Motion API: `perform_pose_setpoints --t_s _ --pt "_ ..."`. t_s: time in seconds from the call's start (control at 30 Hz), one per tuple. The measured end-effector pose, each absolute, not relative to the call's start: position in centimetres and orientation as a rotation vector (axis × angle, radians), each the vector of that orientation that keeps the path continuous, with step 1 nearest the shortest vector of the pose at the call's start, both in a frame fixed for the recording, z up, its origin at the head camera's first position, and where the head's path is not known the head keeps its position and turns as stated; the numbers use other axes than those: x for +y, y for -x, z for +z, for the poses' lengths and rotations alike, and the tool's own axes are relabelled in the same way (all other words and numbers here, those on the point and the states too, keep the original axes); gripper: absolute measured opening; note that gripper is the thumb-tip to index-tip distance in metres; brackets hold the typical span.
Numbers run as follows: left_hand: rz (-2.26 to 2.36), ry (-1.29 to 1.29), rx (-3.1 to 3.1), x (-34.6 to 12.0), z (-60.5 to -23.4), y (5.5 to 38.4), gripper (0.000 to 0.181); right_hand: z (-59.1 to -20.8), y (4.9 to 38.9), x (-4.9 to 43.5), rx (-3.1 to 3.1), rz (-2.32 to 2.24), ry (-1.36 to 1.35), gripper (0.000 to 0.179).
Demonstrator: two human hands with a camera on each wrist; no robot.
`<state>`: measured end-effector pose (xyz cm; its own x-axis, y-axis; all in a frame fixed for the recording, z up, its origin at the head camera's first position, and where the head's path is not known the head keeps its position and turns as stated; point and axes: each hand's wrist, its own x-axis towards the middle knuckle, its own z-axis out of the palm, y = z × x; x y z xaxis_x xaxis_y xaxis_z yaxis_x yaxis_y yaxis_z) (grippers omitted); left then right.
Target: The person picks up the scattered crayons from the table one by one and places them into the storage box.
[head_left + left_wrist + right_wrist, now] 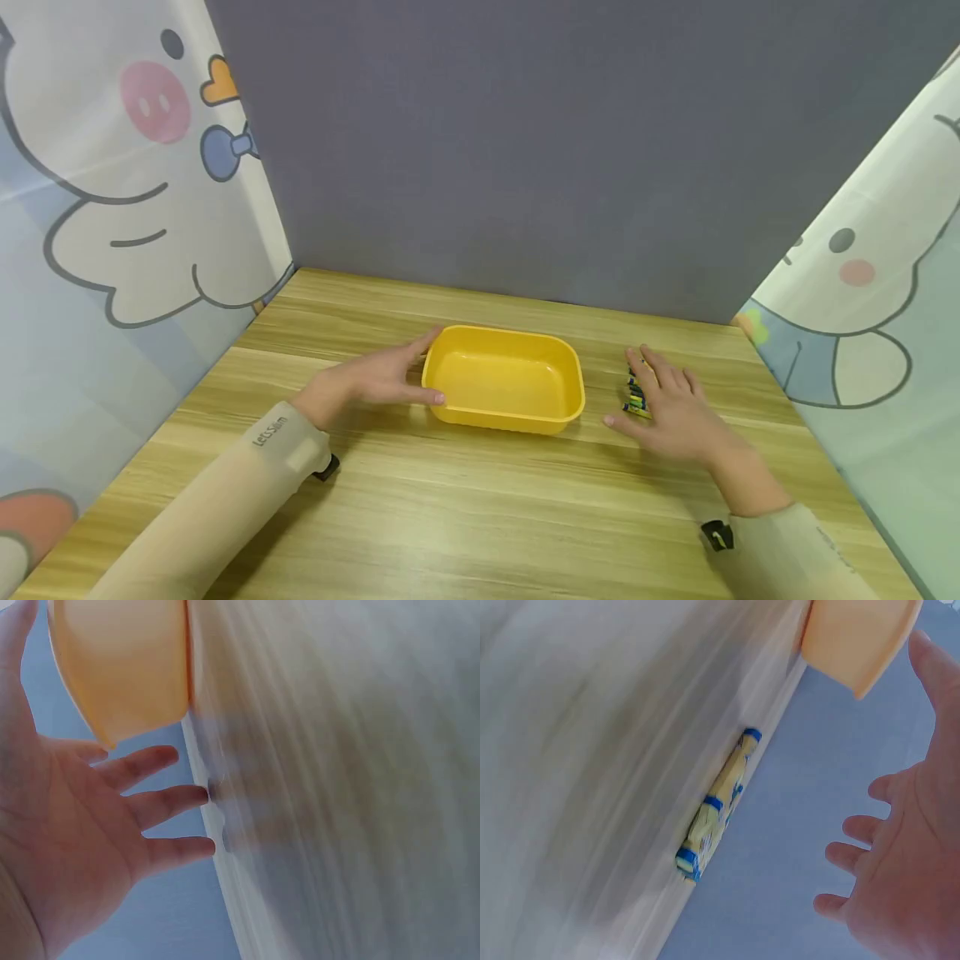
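A shallow yellow plastic tray [506,423] sits on the wooden table. At its left end my left hand [382,375] has the thumb tip against the front rim and the other fingers reaching along the side. In the left wrist view the fingers of that hand [90,802] are spread beside the tray wall [124,667]. To the right of the tray, my right hand [675,412] hovers with spread fingers, partly hiding a row of small yellow cylinders with blue bands [636,406]. The right wrist view shows these cylinders [716,806] lying on the tabletop, apart from the palm.
The wood-grain table [450,508] ends at a dark grey panel [525,150] behind. Cartoon-printed sheets flank it, one on the left [142,242] and one on the right [862,333]. A black wrist strap [717,535] shows at the right sleeve.
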<state>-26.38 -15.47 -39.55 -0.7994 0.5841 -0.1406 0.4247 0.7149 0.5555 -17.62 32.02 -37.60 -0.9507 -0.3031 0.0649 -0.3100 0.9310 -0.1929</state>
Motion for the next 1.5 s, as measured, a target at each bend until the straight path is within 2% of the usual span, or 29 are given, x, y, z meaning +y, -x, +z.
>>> perform_pose_setpoints --t_s 0.2,0.37,0.47,0.67,0.73,1.0,1.5 --pt "0.712 -0.763 2.615 -15.2 -39.7 26.3 0.130 -37.3 18.2 34.2 -3.062 0.373 -0.417 0.113" --pt "0.699 -0.743 2.628 -15.4 -40.0 26.3 0.128 -37.2 19.6 37.4 -3.054 0.435 -0.319 0.103" --pt "0.711 -0.737 2.629 -15.6 -40.1 26.2 0.127 -37.3 21.1 39.6 -3.054 0.543 -0.277 0.090" --pt "0.761 -0.738 2.618 -15.7 -40.3 26.2 0.127 -38.8 24.2 42.5 -3.037 0.758 -0.292 0.052" --pt "0.775 -0.737 2.611 -15.7 -40.4 26.2 0.128 -39.3 25.1 43.1 -3.053 0.762 -0.278 0.046" --pt "0.785 -0.723 2.603 -15.6 -40.3 26.3 0.127 -40.1 27.4 43.6 -3.117 0.697 -0.229 0.037" --pt "0.792 -0.712 2.587 -15.5 -40.1 26.2 0.128 -40.4 28.1 44.1 -3.116 0.644 -0.294 0.028"
